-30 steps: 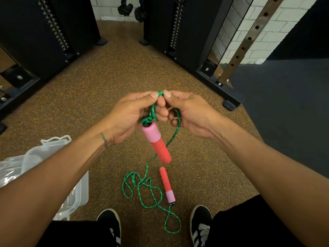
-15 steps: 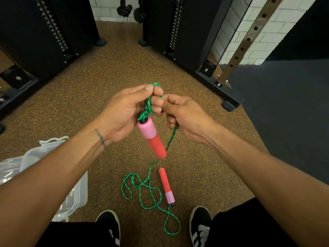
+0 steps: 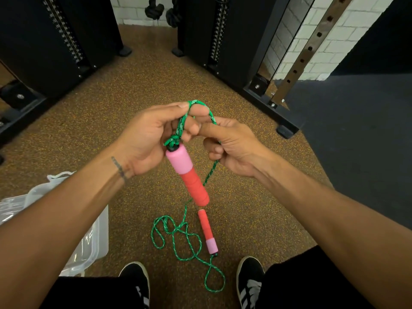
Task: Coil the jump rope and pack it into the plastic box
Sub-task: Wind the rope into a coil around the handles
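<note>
**Head view, read left to right.** The box [image 3: 99,237], a clear plastic tub, sat on the floor [image 3: 156,81] at the left edge, partly hidden by the left forearm. The rope [image 3: 184,217] was wholly outside it.

The left hand [image 3: 145,139] was raised above the floor. Its grip was closed in a pinch on the cord just above the knot at the upper handle [image 3: 187,175]. That handle hung free below the fingers, pink end up. One loop [image 3: 198,101] of cord passed over the left fingertips.

The right hand [image 3: 236,150] touched the left. Its grip was also closed, the fingers curled round the strand that ran down from the loop.

The rest of the cord lay in loose bends on the floor, near the shoes [image 3: 136,279]. The lower handle [image 3: 206,230] lay just beside the bends, pink end toward the person.

**Step in hand, as judged.** This was the start of coiling: one turn had been formed and most of the cord was not yet gathered.

**Next move, as judged.** The right hand would need to draw up slack and lay further even turns over the left hand. It would have to do so without tangling the bends on the floor. Packing would follow.

**Count.** One rope, two handles, one box, two hands, two shoes.
</note>
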The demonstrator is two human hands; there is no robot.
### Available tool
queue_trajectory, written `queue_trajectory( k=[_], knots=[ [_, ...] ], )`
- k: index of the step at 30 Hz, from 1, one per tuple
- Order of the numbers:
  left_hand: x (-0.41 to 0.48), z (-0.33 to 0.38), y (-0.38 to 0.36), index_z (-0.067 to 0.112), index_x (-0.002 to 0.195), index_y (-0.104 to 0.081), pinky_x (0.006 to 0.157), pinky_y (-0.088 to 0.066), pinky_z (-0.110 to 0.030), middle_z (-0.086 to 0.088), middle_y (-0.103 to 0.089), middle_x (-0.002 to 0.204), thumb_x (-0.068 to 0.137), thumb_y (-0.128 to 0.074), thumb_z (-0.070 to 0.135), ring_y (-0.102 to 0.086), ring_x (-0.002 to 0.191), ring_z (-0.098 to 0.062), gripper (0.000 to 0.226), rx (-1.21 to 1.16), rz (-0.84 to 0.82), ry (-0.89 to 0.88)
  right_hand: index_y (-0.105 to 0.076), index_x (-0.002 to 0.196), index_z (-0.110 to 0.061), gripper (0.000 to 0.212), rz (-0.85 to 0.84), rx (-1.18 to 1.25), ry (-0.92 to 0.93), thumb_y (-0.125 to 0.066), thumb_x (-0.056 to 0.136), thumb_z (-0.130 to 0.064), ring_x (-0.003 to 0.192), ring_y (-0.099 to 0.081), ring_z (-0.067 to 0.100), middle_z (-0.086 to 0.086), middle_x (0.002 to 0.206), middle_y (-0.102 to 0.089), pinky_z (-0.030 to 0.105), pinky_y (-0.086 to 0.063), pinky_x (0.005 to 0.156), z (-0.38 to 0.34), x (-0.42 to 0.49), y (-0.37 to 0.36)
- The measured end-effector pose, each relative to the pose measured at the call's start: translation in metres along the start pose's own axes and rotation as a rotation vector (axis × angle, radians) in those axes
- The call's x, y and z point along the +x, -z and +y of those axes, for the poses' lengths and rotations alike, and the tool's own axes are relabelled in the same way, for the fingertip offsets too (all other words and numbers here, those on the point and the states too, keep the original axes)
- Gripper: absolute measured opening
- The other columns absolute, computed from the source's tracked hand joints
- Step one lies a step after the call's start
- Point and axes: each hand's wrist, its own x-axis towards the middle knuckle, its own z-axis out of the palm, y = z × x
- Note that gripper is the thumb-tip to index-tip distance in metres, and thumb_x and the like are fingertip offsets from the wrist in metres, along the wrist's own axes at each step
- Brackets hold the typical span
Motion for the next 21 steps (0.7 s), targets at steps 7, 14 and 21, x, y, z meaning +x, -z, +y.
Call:
queue_trajectory(
  k=[7, 14, 21],
  knots=[
    [-0.004, -0.001, -0.006, 0.014, 0.073, -0.054, 0.061, -0.051, -0.021, 0.000, -0.059, 0.055, 0.098, -0.038, 0.022, -0.066, 0.065, -0.019, 0.031, -0.031, -0.037, 0.054, -0.068, 0.085, -0.016, 0.009, 0.073, -0.069, -0.010, -0.064, 0.092, -0.013, 0.037, -0.031, 0.001, -0.009, 0.053, -0.055, 0.014, -0.024, 0.036, 0.005, 0.008, 0.004],
    [0.002, -0.007, -0.002, 0.015, 0.085, -0.059, 0.055, -0.044, -0.019, 0.007, -0.044, 0.053, 0.104, -0.039, 0.024, -0.046, 0.052, -0.009, 0.028, -0.126, 0.088, -0.011, -0.064, 0.094, -0.018, 0.006, -0.005, 0.026, -0.055, -0.065, 0.091, -0.023, 0.042, -0.036, 0.002, -0.001, 0.068, -0.060, 0.016, -0.028, 0.042, 0.013, 0.010, 0.001],
    [0.002, -0.006, -0.001, 0.013, 0.089, -0.068, 0.057, -0.049, -0.016, 0.006, -0.060, 0.060, 0.101, -0.045, 0.026, -0.056, 0.055, -0.008, 0.029, -0.165, 0.091, 0.006, -0.062, 0.088, -0.017, 0.022, 0.070, -0.088, -0.030, -0.050, 0.102, -0.029, 0.052, -0.038, 0.007, -0.003, 0.066, -0.046, 0.024, -0.033, 0.050, 0.026, 0.012, 0.005]
  ],
)
